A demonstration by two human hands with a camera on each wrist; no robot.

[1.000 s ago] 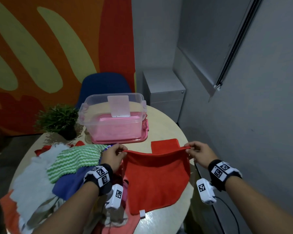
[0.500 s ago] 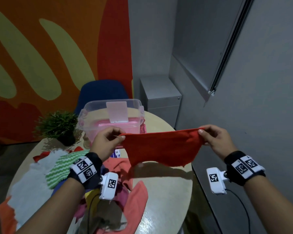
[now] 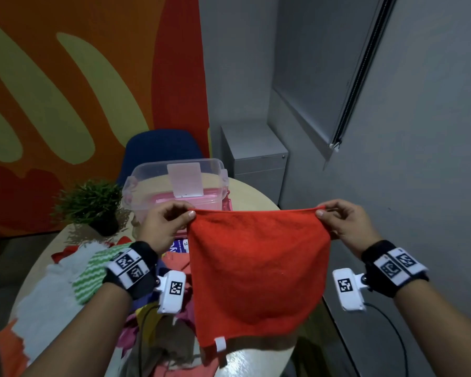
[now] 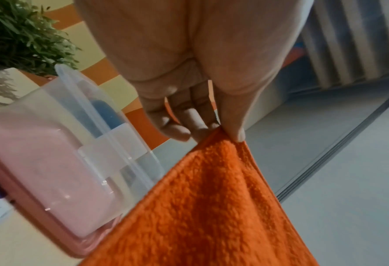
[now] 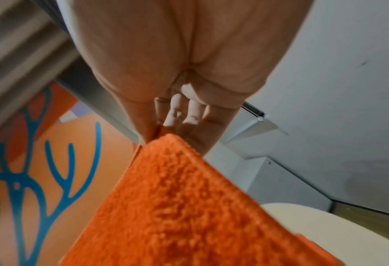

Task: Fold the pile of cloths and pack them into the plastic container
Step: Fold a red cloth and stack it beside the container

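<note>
Red cloth (image 3: pixel 259 270) hides table (image 3: pixel 256 361); left hand (image 3: pixel 163 227), right hand (image 3: pixel 348 227) pinch corners.

cloth (image 3: pixel 259 268) between hands, container (image 3: pixel 174 186) behind it, cloth pile (image 3: pixel 74 278) left, plant (image 3: pixel 90 202) beyond

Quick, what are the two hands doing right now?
Left hand: closed, pinching one top corner of the red cloth.
Right hand: closed, pinching the other top corner, so the cloth hangs spread between them.
</note>
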